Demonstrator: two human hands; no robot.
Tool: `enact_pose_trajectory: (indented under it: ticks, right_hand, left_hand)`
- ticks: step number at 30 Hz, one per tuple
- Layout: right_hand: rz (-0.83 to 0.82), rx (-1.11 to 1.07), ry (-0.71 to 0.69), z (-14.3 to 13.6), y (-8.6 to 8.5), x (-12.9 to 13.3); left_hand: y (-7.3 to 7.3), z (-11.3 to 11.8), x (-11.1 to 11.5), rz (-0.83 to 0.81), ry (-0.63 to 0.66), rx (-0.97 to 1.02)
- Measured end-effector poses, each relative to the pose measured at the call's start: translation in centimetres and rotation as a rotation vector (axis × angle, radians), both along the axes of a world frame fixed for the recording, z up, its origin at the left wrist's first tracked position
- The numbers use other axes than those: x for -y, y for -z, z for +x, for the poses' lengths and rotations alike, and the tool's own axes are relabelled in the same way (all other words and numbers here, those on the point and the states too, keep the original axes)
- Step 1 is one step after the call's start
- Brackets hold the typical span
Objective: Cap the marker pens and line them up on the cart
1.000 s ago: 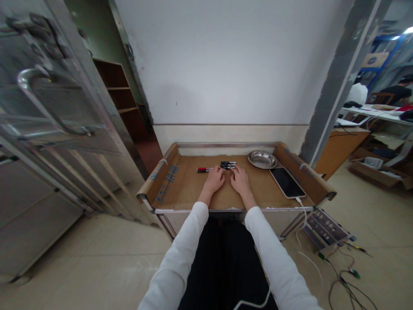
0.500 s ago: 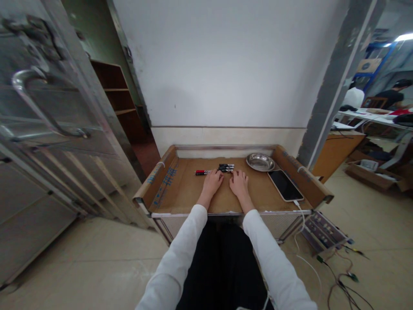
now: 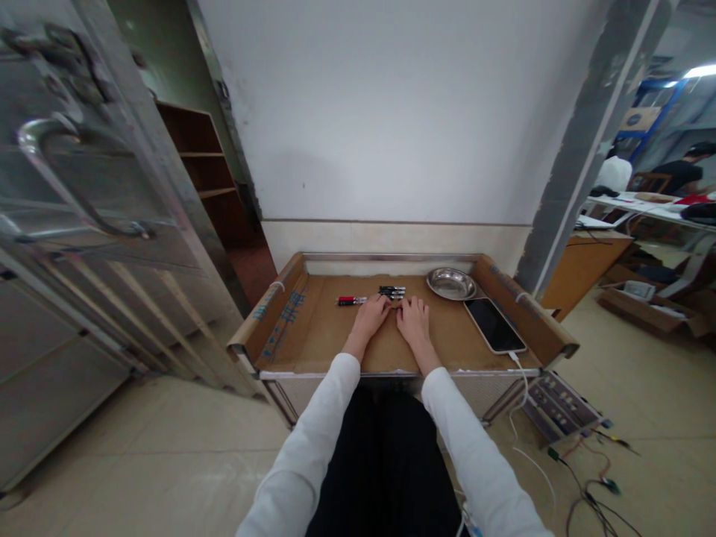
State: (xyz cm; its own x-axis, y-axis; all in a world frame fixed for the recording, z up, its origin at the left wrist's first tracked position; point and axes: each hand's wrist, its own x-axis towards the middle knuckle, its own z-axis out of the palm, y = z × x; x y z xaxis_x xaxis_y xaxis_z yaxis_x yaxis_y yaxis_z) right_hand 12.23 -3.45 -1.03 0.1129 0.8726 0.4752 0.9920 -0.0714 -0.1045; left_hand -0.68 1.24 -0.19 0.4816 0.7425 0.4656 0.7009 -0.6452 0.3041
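My left hand (image 3: pixel 371 316) rests low over the cardboard-covered table (image 3: pixel 318 335), its fingers close to a dark pen tip between the hands. A red pen (image 3: pixel 351 300) sticks out to its left. Facing it, my right hand (image 3: pixel 413 321) has its fingertips curled down at the same small dark piece. Just beyond the fingertips lie several black pens (image 3: pixel 392 289), side by side. Both sets of fingertips are small and partly hidden, so their grip is unclear.
A round metal dish (image 3: pixel 450 283) stands at the back right of the table. In front of it lies a phone (image 3: pixel 495 325) with a white cable running off the front edge. Raised cardboard sides (image 3: pixel 529 307) bound the table. People sit far off at right.
My left hand has shifted slightly right, toward my right hand. More of the red pen's right part shows, and a thin dark piece now shows between my fingertips.
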Motion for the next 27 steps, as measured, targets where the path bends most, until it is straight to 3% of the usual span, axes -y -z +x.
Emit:
enact_pose_trajectory:
  ticks: [14,21,27]
  right_hand:
    - [0.032,-0.031,-0.008,0.07,-0.32,0.06]
    - [0.007,-0.068,-0.094,0.26,-0.19,-0.11]
    - [-0.03,-0.114,-0.193,0.4,-0.04,-0.31]
  left_hand:
    - [0.04,-0.14,0.25,-0.026,0.0,0.005]
    - [-0.33,-0.32,0.55,-0.054,-0.006,0.057]
    - [-0.4,-0.14,0.56,-0.134,0.081,0.167]
